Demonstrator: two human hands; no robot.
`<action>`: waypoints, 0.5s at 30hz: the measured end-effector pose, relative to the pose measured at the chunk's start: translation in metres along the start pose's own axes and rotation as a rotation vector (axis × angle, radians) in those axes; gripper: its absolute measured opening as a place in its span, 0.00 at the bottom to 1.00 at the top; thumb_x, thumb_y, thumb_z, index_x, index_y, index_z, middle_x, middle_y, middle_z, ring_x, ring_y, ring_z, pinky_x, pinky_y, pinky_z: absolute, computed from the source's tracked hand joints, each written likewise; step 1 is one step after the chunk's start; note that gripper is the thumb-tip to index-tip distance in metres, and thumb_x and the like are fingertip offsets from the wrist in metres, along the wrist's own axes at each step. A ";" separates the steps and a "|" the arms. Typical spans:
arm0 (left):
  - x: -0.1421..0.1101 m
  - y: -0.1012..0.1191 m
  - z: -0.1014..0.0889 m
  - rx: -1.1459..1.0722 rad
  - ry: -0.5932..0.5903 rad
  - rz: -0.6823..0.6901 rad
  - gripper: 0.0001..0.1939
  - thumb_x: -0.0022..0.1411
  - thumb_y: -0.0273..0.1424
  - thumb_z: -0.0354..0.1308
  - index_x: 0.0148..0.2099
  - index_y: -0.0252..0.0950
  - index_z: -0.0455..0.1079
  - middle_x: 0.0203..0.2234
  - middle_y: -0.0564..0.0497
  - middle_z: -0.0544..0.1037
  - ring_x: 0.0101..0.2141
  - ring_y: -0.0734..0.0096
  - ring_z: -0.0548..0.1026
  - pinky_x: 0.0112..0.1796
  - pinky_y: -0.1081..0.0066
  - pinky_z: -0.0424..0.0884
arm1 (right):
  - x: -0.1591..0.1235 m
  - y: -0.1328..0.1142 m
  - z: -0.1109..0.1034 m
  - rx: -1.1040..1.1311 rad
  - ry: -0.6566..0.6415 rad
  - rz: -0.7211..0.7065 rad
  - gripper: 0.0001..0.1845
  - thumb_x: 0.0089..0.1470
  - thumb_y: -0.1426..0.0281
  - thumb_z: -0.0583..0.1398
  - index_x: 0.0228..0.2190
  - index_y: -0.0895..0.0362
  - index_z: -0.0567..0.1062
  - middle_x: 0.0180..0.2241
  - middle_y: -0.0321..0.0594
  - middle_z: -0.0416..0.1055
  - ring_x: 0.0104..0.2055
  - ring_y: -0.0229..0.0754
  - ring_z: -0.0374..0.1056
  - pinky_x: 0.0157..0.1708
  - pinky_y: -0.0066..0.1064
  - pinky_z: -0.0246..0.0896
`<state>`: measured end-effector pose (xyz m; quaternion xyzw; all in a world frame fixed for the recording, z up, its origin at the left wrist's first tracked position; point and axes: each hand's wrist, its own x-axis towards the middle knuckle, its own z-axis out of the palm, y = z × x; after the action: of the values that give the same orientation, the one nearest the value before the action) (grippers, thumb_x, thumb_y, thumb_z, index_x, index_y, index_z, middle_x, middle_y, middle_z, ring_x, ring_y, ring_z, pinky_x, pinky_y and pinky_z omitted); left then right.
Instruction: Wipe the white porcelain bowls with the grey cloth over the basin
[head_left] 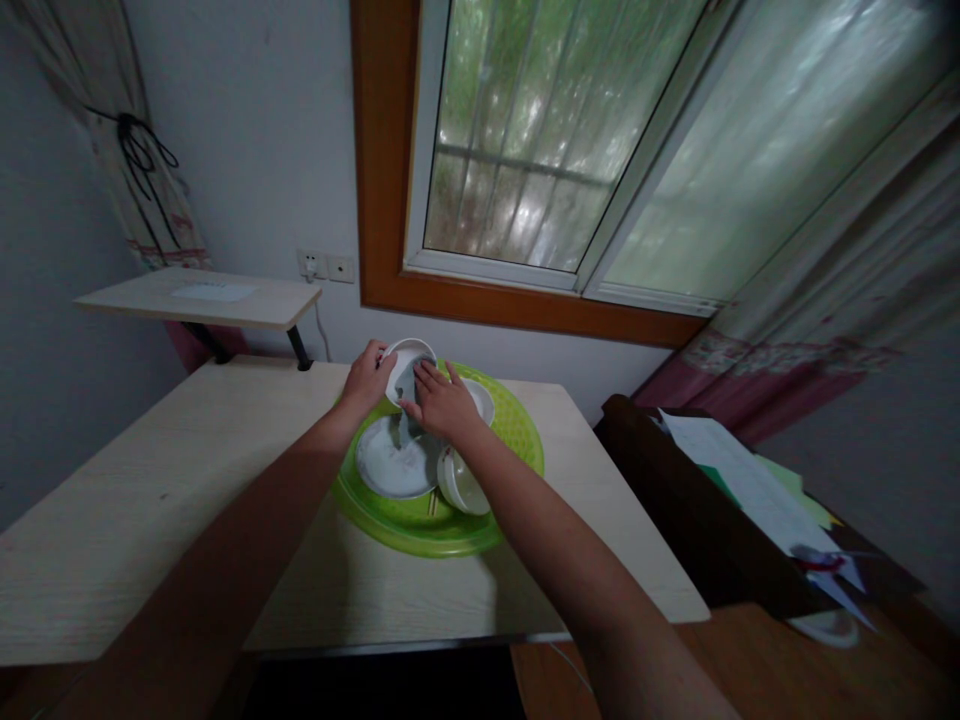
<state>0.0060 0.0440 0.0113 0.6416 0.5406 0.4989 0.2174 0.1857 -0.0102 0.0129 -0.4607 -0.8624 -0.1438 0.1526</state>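
Observation:
My left hand (pixel 365 380) grips the rim of a white bowl (pixel 410 349), which is tilted with its inside towards me. Pressed into that bowl by my right hand (pixel 444 402) is a grey cloth (pixel 406 384), one end hanging down over a white plate (pixel 391 472). Below my right wrist a white bowl (pixel 466 488) lies tipped on its side, and another white bowl (pixel 482 398) sits behind the wrist, partly hidden. All are on or above a round green tray (pixel 521 425). Thin sticks, perhaps chopsticks (pixel 433 503), show beside the plate.
The tray rests on a pale wooden table (pixel 150 480). A raised shelf (pixel 202 295) stands at its back left, near wall sockets (pixel 325 267). Behind is a window (pixel 540 150). To the right, a dark wooden cabinet (pixel 697 520) carries papers (pixel 742 480).

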 end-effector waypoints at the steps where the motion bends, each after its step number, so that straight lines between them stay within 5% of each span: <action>1: 0.000 0.000 0.000 0.000 0.003 0.000 0.12 0.65 0.41 0.52 0.45 0.41 0.68 0.38 0.48 0.77 0.41 0.60 0.74 0.46 0.62 0.69 | 0.000 -0.001 0.000 0.002 -0.003 -0.002 0.34 0.70 0.52 0.48 0.59 0.66 0.72 0.66 0.57 0.63 0.72 0.54 0.53 0.72 0.53 0.34; 7: 0.000 -0.004 0.001 0.025 0.044 0.027 0.13 0.66 0.42 0.51 0.47 0.41 0.67 0.42 0.46 0.76 0.44 0.59 0.74 0.50 0.61 0.68 | 0.003 -0.009 -0.001 0.106 -0.113 -0.112 0.33 0.71 0.51 0.46 0.55 0.64 0.76 0.58 0.56 0.73 0.64 0.51 0.65 0.70 0.48 0.42; 11: -0.001 -0.005 0.001 0.009 0.044 0.035 0.14 0.67 0.42 0.50 0.48 0.40 0.66 0.44 0.44 0.76 0.46 0.59 0.73 0.52 0.60 0.67 | 0.001 -0.012 -0.008 0.283 -0.154 -0.155 0.36 0.68 0.47 0.50 0.64 0.61 0.65 0.58 0.54 0.73 0.58 0.50 0.71 0.59 0.40 0.61; 15: -0.001 -0.007 0.001 -0.007 0.042 0.043 0.14 0.66 0.41 0.50 0.49 0.40 0.66 0.45 0.44 0.75 0.48 0.58 0.73 0.53 0.59 0.67 | 0.000 -0.012 -0.009 0.388 -0.128 -0.130 0.39 0.68 0.48 0.51 0.69 0.59 0.54 0.58 0.55 0.72 0.57 0.51 0.72 0.56 0.41 0.64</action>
<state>0.0041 0.0457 0.0051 0.6416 0.5295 0.5188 0.1973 0.1768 -0.0202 0.0194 -0.3741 -0.9098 0.0449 0.1738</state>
